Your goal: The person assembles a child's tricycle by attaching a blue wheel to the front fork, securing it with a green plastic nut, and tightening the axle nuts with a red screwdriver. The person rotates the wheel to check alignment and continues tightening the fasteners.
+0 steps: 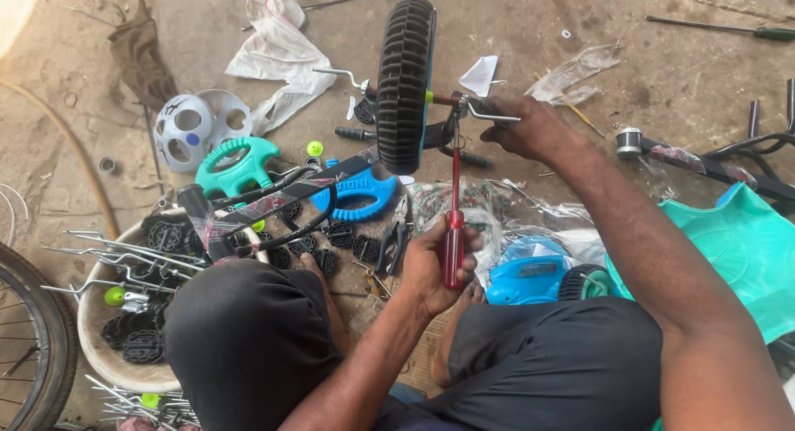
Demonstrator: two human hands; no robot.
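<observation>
Upper centre of the frame, a small black-treaded wheel (405,83) with a teal hub stands upright on its edge, its axle pointing right toward a metal bracket (489,115). A red-handled screwdriver (454,224) rises from below, its shaft reaching up to the axle beside the wheel. The left hand (439,265), in the lower middle of the frame, has its fingers wrapped tight around the red handle. The right hand (530,129), right of the wheel, has its fingers closed on the bracket at the axle end.

Just below the wheel a blue plastic handle (358,195) lies on the concrete floor (662,58), with pliers (393,236) near it. Left of that sits a teal plastic ring piece (236,166), and further up left a pale grey wheel disc (186,133). A round basin (99,348) at lower left holds black pedals and bent metal brackets. A bicycle tyre (37,340) shows at the far left edge. Right of the left hand lies a blue plastic part (526,278), and a teal plastic seat (745,249) fills the right edge. White crumpled plastic wrapping (277,50) lies at the top, and the person's dark-clad knees (248,340) fill the bottom.
</observation>
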